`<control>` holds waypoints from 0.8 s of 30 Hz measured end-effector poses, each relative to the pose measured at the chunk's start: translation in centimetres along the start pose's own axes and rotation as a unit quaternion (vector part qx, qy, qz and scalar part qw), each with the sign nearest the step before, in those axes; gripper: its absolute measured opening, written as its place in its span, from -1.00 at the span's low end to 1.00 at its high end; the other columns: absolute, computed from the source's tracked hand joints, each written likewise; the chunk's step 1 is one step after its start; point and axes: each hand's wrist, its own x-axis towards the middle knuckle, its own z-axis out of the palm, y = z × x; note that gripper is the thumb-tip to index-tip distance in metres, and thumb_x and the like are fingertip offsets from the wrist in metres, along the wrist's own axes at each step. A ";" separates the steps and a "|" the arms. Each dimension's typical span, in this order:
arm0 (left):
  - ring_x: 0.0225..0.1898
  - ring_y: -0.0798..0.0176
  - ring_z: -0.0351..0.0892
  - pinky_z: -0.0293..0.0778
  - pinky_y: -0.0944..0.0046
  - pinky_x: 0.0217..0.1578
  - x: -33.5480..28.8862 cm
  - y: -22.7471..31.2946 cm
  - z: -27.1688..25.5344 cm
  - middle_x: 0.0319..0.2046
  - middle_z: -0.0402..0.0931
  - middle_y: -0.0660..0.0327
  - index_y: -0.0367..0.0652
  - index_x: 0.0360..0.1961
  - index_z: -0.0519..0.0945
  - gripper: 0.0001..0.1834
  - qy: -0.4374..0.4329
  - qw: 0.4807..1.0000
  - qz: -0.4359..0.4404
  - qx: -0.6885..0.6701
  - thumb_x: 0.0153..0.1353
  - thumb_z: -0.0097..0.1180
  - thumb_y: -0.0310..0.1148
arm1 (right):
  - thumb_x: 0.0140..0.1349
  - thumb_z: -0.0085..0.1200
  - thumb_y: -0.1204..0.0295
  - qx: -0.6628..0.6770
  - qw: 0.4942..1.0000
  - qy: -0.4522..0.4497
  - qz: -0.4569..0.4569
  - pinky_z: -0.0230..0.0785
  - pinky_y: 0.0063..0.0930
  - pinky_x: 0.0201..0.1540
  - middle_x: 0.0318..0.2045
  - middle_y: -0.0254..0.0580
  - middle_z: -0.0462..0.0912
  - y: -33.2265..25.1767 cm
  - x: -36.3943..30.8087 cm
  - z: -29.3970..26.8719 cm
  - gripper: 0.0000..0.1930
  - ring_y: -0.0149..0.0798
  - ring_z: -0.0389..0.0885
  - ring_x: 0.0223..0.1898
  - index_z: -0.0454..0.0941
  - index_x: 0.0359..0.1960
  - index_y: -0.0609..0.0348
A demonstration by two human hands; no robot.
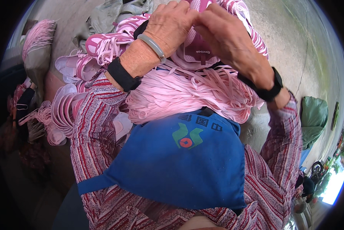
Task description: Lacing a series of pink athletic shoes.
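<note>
My left hand (168, 25) and my right hand (227, 38) meet at the top of the view, both gripping a pink mesh shoe upper (197, 48) with a dark pink tongue. Fingers of both hands pinch its top edge. Under the hands a thick bundle of pale pink flat laces (187, 94) lies across my lap on a blue apron (172, 161). Each wrist wears a black band, and the left also has a pale green bangle (153, 46).
A heap of pink and white shoe uppers (70, 96) lies at my left. A grey sack stuffed with pink laces (38, 46) stands at far left, and grey cloth (110, 15) sits behind. Concrete floor and a green bag (313, 117) are at right.
</note>
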 end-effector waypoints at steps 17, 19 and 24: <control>-0.39 -0.09 0.54 0.44 0.09 -0.37 -2.4 -1.9 1.4 -0.45 0.50 0.01 -0.24 -0.33 0.45 -0.91 -0.008 0.964 -0.169 -0.206 0.16 0.04 -0.46 | 0.12 0.11 0.35 0.103 0.949 0.130 0.267 0.43 -0.18 -0.27 -0.34 0.02 0.56 -2.5 0.3 7.6 -0.77 0.06 0.57 -0.30 0.51 -0.25 0.22; -0.39 -0.10 0.54 0.44 0.09 -0.38 -2.5 -2.0 1.6 -0.46 0.51 0.00 -0.25 -0.34 0.45 -0.91 -0.015 0.963 -0.186 -0.192 0.14 0.06 -0.47 | 0.11 0.11 0.35 0.098 0.943 0.161 0.275 0.44 -0.19 -0.27 -0.34 0.02 0.56 -2.7 0.7 7.4 -0.77 0.05 0.57 -0.30 0.52 -0.24 0.21; -0.40 -0.11 0.54 0.44 0.08 -0.38 -2.6 -2.2 1.7 -0.47 0.52 -0.02 -0.25 -0.34 0.45 -0.91 -0.008 0.961 -0.183 -0.209 0.14 0.06 -0.48 | 0.11 0.08 0.39 0.058 0.953 0.189 0.229 0.45 -0.18 -0.31 -0.36 0.05 0.55 -2.3 0.7 8.5 -0.81 0.06 0.58 -0.36 0.50 -0.32 0.26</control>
